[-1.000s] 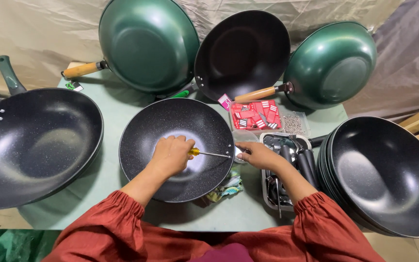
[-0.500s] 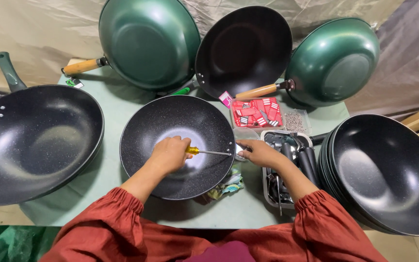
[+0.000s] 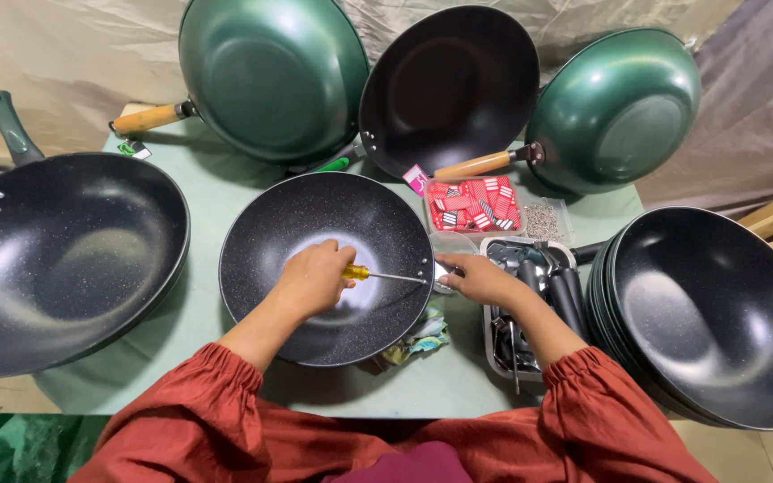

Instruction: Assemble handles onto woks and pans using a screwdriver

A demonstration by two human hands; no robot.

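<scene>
Little has shifted since a moment ago: my left hand (image 3: 313,279) still grips the screwdriver (image 3: 385,275) inside the speckled black wok (image 3: 315,215); my right hand (image 3: 480,279) pinches something at its rim.

Views: one only, the head camera; nothing is shared with a second view.
Position: worn on the person's head, above the near edge of the desk (image 3: 216,192).
Direction: looks steeply down and forward, so the far pans lean against a cloth backdrop at the top of the frame.
Nearness: close; both red sleeves fill the bottom edge, and the left hand (image 3: 313,277) and right hand (image 3: 480,279) sit near the middle.
Centre: the speckled black pan (image 3: 315,224) lies just left of mid-frame.
Edges: the stacked black pans (image 3: 717,313) at right and the large black pan (image 3: 55,259) at left are cut off by the frame.
Lens: wide, with the rims bowed towards the borders.
</scene>
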